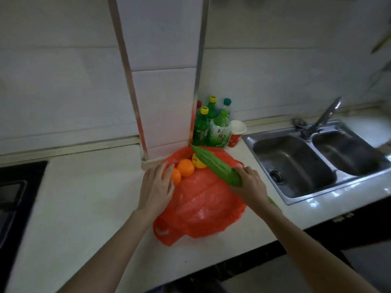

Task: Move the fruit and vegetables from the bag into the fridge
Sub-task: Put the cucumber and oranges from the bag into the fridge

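A red plastic bag [201,210] lies flattened on the white counter, its mouth open toward the wall. Two oranges [185,167] and a yellow fruit [197,163] sit in the mouth. My right hand [249,187] grips the near end of a long green bitter gourd [213,163], which slants up-left over the bag. My left hand [156,187] rests with straight fingers on the bag's left edge, touching the nearer orange [176,176]. No fridge is in view.
Several green drink bottles [211,125] and a red-and-white paper cup [237,133] stand by the tiled pillar [165,81]. A steel double sink [317,161] with a tap [325,115] lies right. A black hob [17,197] sits at far left.
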Motion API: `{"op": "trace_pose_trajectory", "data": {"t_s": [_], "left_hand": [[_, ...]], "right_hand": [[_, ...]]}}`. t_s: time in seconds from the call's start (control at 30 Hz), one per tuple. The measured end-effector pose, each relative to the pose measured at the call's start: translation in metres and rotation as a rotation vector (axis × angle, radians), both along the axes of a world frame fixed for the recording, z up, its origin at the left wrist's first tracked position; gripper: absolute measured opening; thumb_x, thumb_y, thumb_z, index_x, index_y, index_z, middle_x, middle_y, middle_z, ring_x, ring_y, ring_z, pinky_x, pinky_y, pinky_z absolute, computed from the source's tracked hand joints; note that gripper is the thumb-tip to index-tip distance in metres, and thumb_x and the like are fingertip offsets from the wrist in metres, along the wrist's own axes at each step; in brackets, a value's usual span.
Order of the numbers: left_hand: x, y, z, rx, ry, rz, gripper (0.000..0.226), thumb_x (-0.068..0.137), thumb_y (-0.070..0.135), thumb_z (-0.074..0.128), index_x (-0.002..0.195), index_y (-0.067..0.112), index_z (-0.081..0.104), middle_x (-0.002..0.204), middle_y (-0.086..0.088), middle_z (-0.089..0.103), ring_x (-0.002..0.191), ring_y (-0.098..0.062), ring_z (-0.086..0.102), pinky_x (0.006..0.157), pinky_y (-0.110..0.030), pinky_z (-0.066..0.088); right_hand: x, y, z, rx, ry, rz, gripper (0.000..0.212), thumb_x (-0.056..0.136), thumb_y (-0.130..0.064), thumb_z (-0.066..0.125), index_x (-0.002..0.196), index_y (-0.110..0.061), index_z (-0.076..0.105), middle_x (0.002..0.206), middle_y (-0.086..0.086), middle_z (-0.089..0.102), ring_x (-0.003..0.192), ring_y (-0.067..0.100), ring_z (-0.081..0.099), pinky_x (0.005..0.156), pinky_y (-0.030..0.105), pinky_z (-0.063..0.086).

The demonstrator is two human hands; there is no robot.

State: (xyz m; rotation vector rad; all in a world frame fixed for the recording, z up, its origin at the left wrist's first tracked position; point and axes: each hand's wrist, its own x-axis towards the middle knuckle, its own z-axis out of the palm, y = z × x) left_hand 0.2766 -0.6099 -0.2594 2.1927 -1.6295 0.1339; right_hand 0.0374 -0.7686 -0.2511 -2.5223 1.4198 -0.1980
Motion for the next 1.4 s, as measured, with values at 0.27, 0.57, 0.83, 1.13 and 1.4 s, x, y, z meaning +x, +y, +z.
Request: {"op": "trace_pose_trajectory", "data": {"t_s": [0.27,0.57,0.83,1.13,1.4], "left_hand": [[-0.002,-0.048,-0.046,0.231,0.053,-0.111,0.058,0.075,0.012,0.068,0.131,0.005,0.052,0.133,-0.02,0.051,0.121,-0.039,0.048,0.099,-0.049,0.041],[0.03,-0.082,-0.083,0.497,-0.052,-0.122,0.069,0.084,0.028,0.064,0.144,0.019,0.031,0.15,-0.009,0.028,0.134,-0.033,0.029,0.106,-0.046,0.033],[0.038,-0.088,-0.089,0.539,-0.079,-0.076,0.072,0.081,0.028,0.068,0.142,0.022,0.031,0.145,-0.007,0.032,0.13,-0.03,0.032,0.101,-0.041,0.037],[0.04,-0.067,-0.041,0.168,0.154,-0.111,0.064,0.067,0.023,0.077,0.126,0.015,0.055,0.127,-0.009,0.052,0.116,-0.033,0.049,0.09,-0.04,0.043],[0.055,0.027,0.01,-0.225,0.397,0.215,0.066,0.062,0.029,0.084,0.122,0.017,0.057,0.125,-0.002,0.054,0.111,-0.022,0.055,0.089,-0.03,0.044]], "right_hand": [[-0.055,0.011,0.002,0.071,-0.102,-0.228,0.054,0.075,-0.036,0.073,0.125,-0.029,0.054,0.11,-0.004,0.055,0.103,0.015,0.048,0.075,0.031,0.047],[-0.052,0.002,-0.004,0.05,-0.133,-0.324,0.054,0.069,-0.038,0.075,0.119,-0.027,0.057,0.104,-0.005,0.054,0.09,0.009,0.043,0.073,0.034,0.049],[-0.037,-0.001,-0.007,0.099,-0.114,-0.258,0.056,0.072,-0.036,0.074,0.123,-0.025,0.055,0.107,-0.004,0.055,0.092,0.012,0.05,0.076,0.035,0.053],[0.001,-0.008,0.014,0.048,-0.177,-0.109,0.056,0.072,-0.033,0.074,0.123,-0.022,0.056,0.106,0.0,0.058,0.092,0.017,0.052,0.074,0.035,0.052],[0.088,0.014,0.035,0.053,-0.345,0.239,0.056,0.071,-0.036,0.075,0.122,-0.02,0.058,0.109,0.0,0.06,0.099,0.019,0.054,0.076,0.036,0.049]]}}
